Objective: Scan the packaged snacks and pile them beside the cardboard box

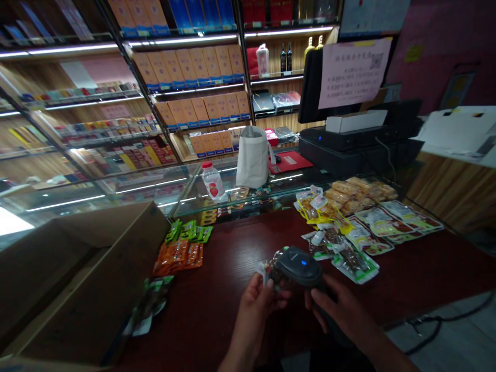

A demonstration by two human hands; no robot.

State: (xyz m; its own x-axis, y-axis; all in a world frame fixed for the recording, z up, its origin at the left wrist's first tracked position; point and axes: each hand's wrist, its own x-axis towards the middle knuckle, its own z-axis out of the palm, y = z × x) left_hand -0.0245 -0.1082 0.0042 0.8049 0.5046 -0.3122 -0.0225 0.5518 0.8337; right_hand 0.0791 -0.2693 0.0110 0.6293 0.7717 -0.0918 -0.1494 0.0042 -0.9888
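Gripping a snack packet (pixel 276 271) with fingers clamped, the left hand (pixel 253 305) meets a handheld barcode scanner (pixel 299 265), clamped by the right hand (pixel 341 310).

Left of the left hand (pixel 256 310): one open cardboard box (pixel 81 281); orange snack packets (pixel 178 258) and green snack packets (pixel 189 231), lying on a dark red wooden counter (pixel 232 320). Right of the right hand (pixel 343 310): green-edged vacuum packs (pixel 354 263); yellow-trimmed packets (pixel 320 212); golden snack packs (pixel 358 194). Ahead of both hands: glass display case (pixel 155 194) bearing a plastic bottle (pixel 213 181), white tote bag (pixel 251 157), red folder (pixel 290 161). Further ahead and right: black till (pixel 360 144). Beyond: wall shelves of boxed goods (pixel 189 77).
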